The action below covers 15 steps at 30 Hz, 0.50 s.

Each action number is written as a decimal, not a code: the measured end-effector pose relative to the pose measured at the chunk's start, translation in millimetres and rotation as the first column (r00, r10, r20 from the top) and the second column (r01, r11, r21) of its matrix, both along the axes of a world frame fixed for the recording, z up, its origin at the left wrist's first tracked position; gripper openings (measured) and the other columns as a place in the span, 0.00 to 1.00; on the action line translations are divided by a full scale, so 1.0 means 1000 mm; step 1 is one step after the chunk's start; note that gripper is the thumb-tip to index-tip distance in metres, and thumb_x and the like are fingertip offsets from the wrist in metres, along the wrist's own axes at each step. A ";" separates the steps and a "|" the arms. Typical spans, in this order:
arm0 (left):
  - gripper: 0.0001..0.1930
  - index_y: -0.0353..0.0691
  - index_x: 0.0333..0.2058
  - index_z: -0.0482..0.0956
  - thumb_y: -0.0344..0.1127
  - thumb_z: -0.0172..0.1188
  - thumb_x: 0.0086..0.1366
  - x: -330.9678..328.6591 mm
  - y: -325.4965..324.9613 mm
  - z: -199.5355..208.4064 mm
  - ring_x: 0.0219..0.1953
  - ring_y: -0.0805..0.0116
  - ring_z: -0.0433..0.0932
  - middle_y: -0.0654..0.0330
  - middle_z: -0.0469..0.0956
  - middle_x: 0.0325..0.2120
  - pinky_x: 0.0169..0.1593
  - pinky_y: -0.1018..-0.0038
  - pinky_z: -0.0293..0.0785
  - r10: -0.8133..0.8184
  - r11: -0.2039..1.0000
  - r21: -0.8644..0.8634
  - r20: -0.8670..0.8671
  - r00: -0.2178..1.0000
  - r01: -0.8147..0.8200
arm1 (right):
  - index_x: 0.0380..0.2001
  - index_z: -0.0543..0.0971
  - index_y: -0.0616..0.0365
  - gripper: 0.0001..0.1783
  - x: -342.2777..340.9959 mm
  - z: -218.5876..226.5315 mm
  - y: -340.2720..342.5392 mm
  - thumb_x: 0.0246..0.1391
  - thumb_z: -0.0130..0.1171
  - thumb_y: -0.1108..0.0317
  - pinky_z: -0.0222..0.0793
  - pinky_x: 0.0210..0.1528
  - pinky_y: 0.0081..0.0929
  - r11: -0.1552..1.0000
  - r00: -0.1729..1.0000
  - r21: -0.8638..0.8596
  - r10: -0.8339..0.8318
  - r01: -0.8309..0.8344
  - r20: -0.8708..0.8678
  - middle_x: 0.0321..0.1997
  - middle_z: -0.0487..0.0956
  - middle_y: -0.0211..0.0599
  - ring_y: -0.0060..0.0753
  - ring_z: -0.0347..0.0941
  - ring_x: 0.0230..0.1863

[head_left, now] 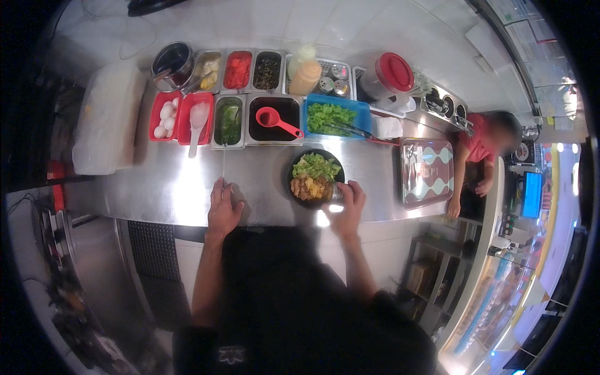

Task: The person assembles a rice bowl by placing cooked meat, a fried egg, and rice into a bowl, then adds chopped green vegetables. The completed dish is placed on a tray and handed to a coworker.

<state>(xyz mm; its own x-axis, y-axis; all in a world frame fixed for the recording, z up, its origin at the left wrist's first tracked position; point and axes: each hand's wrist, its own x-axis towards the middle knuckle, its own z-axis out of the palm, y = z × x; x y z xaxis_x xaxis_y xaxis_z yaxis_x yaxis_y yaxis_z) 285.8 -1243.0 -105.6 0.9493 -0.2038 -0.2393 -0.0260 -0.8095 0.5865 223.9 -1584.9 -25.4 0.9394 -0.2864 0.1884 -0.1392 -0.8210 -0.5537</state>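
Observation:
A black bowl (299, 199) stands near the counter's front edge, with chopped green lettuce (317, 166) in its far half and browned meat pieces under a yellowish topping (310, 188) in its near half. At the bowl's right rim, my right hand (351, 206) is closed around a small shiny jar (337, 191), which looks like a seasoning shaker tipped toward the food. Its far details are blurred. Left of the bowl, my left hand (224, 209) lies on the steel counter by the front edge, fingers stretched out and thumb apart, holding nothing I can see.
Behind the bowl are a blue tub of greens (328, 115) with tongs, a dark sauce pan with a red ladle (272, 119), and red bins with eggs (166, 119) and a white paddle (197, 122). A patterned tray (427, 173) lies right. Beyond it is another person (478, 147).

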 end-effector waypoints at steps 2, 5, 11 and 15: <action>0.35 0.35 0.66 0.67 0.39 0.69 0.63 -0.002 0.000 -0.005 0.73 0.39 0.56 0.42 0.55 0.73 0.74 0.53 0.60 -0.006 1.000 0.010 0.018 1.000 0.006 | 0.55 0.77 0.50 0.38 -0.002 0.000 -0.004 0.35 0.75 0.73 0.65 0.63 0.52 1.000 1.000 0.006 -0.012 0.012 -0.005 0.64 0.69 0.48 0.57 0.63 0.62; 0.35 0.35 0.66 0.67 0.38 0.69 0.63 -0.003 0.001 -0.007 0.73 0.38 0.56 0.41 0.55 0.72 0.74 0.52 0.60 -0.009 1.000 0.009 0.027 1.000 0.008 | 0.55 0.77 0.51 0.36 -0.009 -0.010 -0.014 0.36 0.76 0.71 0.66 0.63 0.51 0.999 0.998 -0.017 -0.041 0.042 0.044 0.64 0.68 0.50 0.57 0.62 0.62; 0.35 0.34 0.66 0.66 0.39 0.68 0.64 -0.001 0.001 -0.006 0.73 0.37 0.56 0.40 0.55 0.73 0.74 0.51 0.59 0.012 1.000 -0.021 0.002 1.000 -0.012 | 0.58 0.71 0.57 0.41 -0.003 -0.035 -0.048 0.37 0.79 0.75 0.69 0.62 0.46 0.931 0.980 0.327 -0.191 0.164 0.051 0.62 0.69 0.50 0.51 0.68 0.61; 0.34 0.34 0.65 0.68 0.40 0.67 0.63 -0.005 0.002 -0.010 0.73 0.36 0.55 0.40 0.54 0.73 0.74 0.50 0.58 0.004 1.000 -0.003 0.049 0.999 -0.004 | 0.60 0.67 0.60 0.44 0.054 -0.012 -0.078 0.42 0.81 0.72 0.74 0.58 0.35 0.687 0.973 0.715 -0.227 0.133 0.037 0.59 0.71 0.45 0.36 0.72 0.60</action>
<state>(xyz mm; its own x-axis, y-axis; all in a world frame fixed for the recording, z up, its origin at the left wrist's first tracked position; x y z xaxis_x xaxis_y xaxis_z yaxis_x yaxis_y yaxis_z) 281.2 -1240.9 -116.0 0.9608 -0.2006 -0.1916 -0.0517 -0.8081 0.5868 277.7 -1662.6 -37.8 0.8409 -0.5399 -0.0384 -0.1410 -0.1500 -0.9786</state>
